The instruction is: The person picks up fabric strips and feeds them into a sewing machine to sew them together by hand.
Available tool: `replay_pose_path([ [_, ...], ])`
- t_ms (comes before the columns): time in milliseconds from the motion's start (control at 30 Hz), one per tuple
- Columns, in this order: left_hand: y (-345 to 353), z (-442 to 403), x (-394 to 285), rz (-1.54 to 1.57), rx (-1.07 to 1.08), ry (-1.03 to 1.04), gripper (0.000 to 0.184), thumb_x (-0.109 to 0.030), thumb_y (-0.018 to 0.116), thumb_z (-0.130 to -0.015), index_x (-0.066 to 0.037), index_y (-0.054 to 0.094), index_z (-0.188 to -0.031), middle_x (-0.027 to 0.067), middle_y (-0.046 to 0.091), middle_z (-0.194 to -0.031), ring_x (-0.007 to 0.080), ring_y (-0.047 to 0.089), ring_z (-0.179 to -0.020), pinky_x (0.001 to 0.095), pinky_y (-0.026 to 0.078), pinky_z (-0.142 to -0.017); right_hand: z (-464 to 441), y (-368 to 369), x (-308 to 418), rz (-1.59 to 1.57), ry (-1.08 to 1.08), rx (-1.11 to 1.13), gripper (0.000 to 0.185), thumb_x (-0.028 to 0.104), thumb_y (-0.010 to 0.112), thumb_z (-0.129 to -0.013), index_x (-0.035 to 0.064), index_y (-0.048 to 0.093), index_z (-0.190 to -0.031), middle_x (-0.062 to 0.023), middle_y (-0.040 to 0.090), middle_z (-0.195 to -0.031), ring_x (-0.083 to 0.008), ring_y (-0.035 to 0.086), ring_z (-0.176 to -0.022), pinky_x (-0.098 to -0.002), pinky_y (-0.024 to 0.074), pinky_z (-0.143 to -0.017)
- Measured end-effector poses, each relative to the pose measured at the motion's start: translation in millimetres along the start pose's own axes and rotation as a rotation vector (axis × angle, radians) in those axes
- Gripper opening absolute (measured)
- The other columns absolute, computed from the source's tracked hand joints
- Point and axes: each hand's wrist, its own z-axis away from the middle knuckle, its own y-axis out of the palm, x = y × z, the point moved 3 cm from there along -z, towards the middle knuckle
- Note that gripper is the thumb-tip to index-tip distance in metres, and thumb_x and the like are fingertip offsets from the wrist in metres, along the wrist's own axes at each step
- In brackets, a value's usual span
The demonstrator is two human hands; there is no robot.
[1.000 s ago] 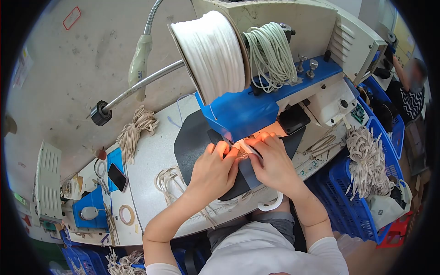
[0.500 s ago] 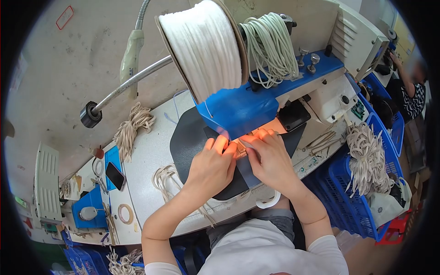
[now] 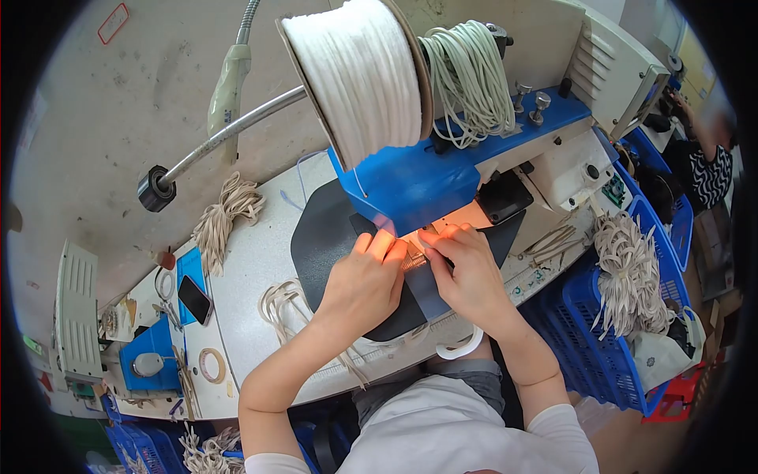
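Note:
Under the blue head of a machine, both hands meet in orange light. My left hand has its fingers bent and pressed together at the work spot; what they hold is hidden. My right hand pinches close by, thumb against fingers, on something too small to make out. A dark plate lies beneath the hands. A white curved strip hangs at the table's front edge below my right hand. Above the machine head is a large spool of white cord.
Pale cord hangs coiled on the machine. Bundled strips, a phone and a tape roll lie on the left. Blue baskets with more strips stand right. A person sits at the far right.
The white piece seen between my hands a second ago no longer shows. My right fingers have drawn into a tighter pinch. The whole view has shifted slightly.

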Motion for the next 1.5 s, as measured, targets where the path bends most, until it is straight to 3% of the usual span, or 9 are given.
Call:
replay_pose_path([
  [33,-0.1,0.0,0.0,-0.001,-0.006,0.009,0.014,-0.009,0.067,-0.079,0.0,0.063,-0.089,0.0124,0.057,-0.105,0.0275,0.058,-0.086,0.0371,0.057,-0.066,-0.2,-0.4,0.6,-0.009,0.005,0.001,0.018,0.009,0.063,-0.09,-0.0008,0.071,-0.102,-0.009,0.061,-0.086,-0.0271,0.056,-0.089,-0.039,0.0431,-0.082],
  [433,-0.5,0.1,-1.9,-0.055,0.019,0.009,0.015,-0.009,0.067,-0.079,-0.001,0.062,-0.09,0.0117,0.057,-0.107,0.0263,0.059,-0.088,0.0359,0.058,-0.065,0.5,-2.8,0.7,-0.035,0.009,0.001,0.014,0.009,0.064,-0.09,-0.0004,0.071,-0.096,-0.0088,0.061,-0.082,-0.0274,0.057,-0.087,-0.0385,0.0436,-0.082],
  [533,-1.0,0.4,-1.6,-0.036,0.039,-0.021,0.032,-0.008,0.065,-0.081,0.001,0.065,-0.112,0.0115,0.06,-0.106,0.0291,0.061,-0.089,0.0377,0.056,-0.066,0.8,-2.5,1.0,-0.037,0.012,-0.002,0.014,0.009,0.064,-0.089,-0.0005,0.071,-0.096,-0.0087,0.061,-0.083,-0.0273,0.057,-0.087,-0.0386,0.0435,-0.082],
  [1067,0.2,0.8,-0.9,-0.045,0.025,-0.004,0.026,-0.009,0.065,-0.083,0.001,0.066,-0.107,0.011,0.061,-0.104,0.0282,0.061,-0.086,0.0373,0.055,-0.063,1.4,-3.9,4.2,-0.022,-0.015,-0.006,0.018,0.009,0.064,-0.089,0.0049,0.07,-0.105,-0.0066,0.063,-0.087,-0.0262,0.057,-0.089,-0.0384,0.0425,-0.082],
  [1500,1.2,1.5,-0.8,-0.011,0.032,-0.031,0.021,-0.008,0.063,-0.085,0.001,0.066,-0.104,0.0089,0.061,-0.101,0.028,0.059,-0.084,0.0376,0.054,-0.062,3.5,-1.2,2.4,0.035,-0.066,0.0,0.016,0.007,0.065,-0.085,0.0092,0.073,-0.098,-0.0043,0.061,-0.087,-0.0239,0.057,-0.089,-0.037,0.0425,-0.082],
])
